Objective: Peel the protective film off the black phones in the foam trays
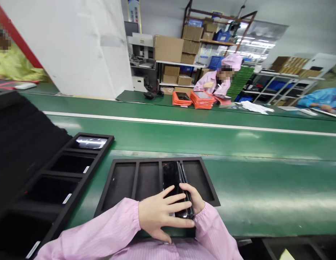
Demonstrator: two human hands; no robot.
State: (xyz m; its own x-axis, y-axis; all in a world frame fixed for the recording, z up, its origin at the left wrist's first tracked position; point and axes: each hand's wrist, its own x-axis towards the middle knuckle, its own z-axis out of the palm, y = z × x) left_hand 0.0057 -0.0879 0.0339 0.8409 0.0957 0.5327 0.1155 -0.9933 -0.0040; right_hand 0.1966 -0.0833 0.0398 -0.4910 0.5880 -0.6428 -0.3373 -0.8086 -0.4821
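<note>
A stack of glossy black smartphones (171,174) is tilted over the black foam tray (135,180) in front of me. My right hand (194,198) wraps round the stack's right side, its thumb along the edge. Fingers spread apart, my left hand (166,213) lies flat across the lower part of the top phone and hides much of it. The tray has several compartments; those showing on the left are bare, and the stack and my hands partly cover the others.
A second black foam tray (89,173) at left has dark phones in its slots, beside a tall black foam pile (24,144). Across the green bench (252,180), a person in pink (214,81) sits behind orange stacks (202,100). Other people sit far left and right.
</note>
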